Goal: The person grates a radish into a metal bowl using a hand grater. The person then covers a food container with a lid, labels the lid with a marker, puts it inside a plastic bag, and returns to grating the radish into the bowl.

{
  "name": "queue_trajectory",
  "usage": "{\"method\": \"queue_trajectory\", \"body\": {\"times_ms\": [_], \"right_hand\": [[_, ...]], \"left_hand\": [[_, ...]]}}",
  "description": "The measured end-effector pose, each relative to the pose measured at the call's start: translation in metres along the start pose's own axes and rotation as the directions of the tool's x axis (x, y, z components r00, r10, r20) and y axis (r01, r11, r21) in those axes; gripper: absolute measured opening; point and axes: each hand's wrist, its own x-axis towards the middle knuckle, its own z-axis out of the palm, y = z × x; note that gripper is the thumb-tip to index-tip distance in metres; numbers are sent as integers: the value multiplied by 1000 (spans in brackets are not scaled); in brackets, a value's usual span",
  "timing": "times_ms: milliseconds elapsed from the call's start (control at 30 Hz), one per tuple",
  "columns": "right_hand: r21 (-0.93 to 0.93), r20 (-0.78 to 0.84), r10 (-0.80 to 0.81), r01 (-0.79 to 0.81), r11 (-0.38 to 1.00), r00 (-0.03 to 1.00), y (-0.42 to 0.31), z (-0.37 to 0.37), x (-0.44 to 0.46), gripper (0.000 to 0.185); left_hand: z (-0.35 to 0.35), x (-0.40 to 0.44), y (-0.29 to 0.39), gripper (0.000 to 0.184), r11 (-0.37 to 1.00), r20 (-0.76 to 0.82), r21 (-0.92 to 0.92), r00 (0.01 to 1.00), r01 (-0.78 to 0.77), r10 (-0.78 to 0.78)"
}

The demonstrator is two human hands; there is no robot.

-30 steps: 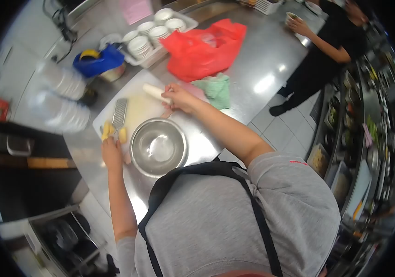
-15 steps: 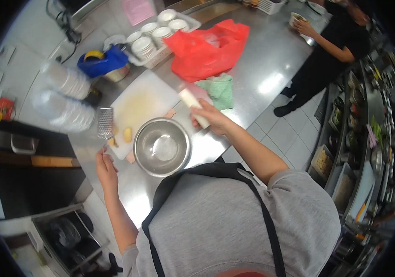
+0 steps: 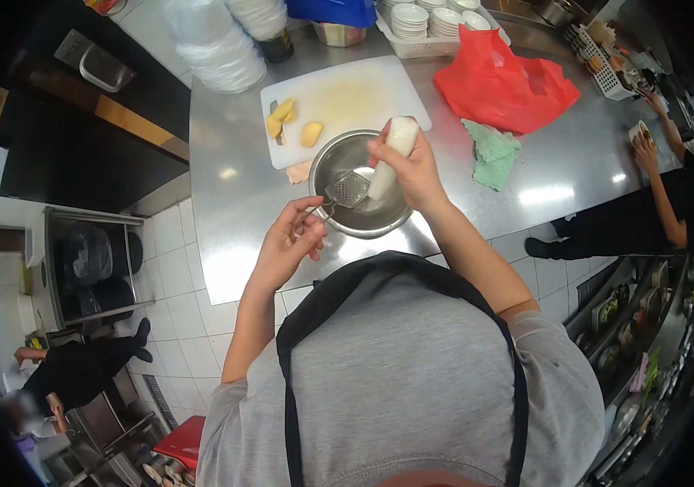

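Note:
My left hand (image 3: 286,243) grips the thin wire handle of a metal grater (image 3: 350,188), whose flat head is over the steel mixing bowl (image 3: 329,162). My right hand (image 3: 420,172) is wrapped around a thick, peeled white radish (image 3: 401,140), held at a slant. Its lower end is inside the bowl's outline, close beside the grater's head; whether they touch I cannot tell. Behind the bowl lies a white cutting board (image 3: 379,81), with several peeled yellow pieces (image 3: 311,134) that look like ginger at its left end.
A red plastic bag (image 3: 505,85) and a green cloth (image 3: 493,154) lie right of the board. Stacked plastic-wrapped containers (image 3: 213,45) and a rack of white dishes (image 3: 409,22) stand behind. One co-worker (image 3: 639,203) works at the right; another person (image 3: 79,369) is at lower left.
The grater has come from the board's left side to over the bowl in my left hand. My right hand has brought the radish in over the bowl. My view has shifted.

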Motion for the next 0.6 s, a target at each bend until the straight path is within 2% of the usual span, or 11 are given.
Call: {"method": "queue_trajectory", "body": {"times_ms": [33,67,133,167,233,267,367,433,500,567,600], "right_hand": [[1,2,5,-5,1000,1000,4,4,1,31],[-42,15,-31,31,999,999,9,6,2,32],[-84,33,-64,66,994,997,16,9,6,32],[-147,38,-94,99,984,995,18,10,7,31],[-207,40,-125,130,970,991,18,14,7,29],[-217,26,-116,119,969,993,10,19,7,33],[-265,64,-157,169,949,985,-5,30,4,34],[-296,117,-206,232,927,972,-10,34,-3,30],[-396,354,-452,569,720,819,-12,37,-16,23],[-360,357,-381,502,787,853,2,36,-17,21],[-404,269,-385,466,787,883,11,32,-8,21]], "left_hand": [[1,-1,-4,34,992,38,-32,992,-119,120],[3,0,-8,34,993,37,-34,993,-113,114],[8,8,-13,26,837,-88,495,944,-235,317],[10,11,-13,26,838,-91,495,945,-230,313],[15,19,-12,17,531,9,696,745,-484,667],[19,23,-12,17,532,12,696,747,-483,664],[32,35,-13,9,709,52,242,738,-662,672],[34,37,-31,10,780,38,171,795,-602,605],[39,33,-36,11,838,30,99,844,-536,536],[45,24,-38,13,868,-97,250,881,-430,464],[49,32,-47,16,828,-118,93,820,-553,560]]}}
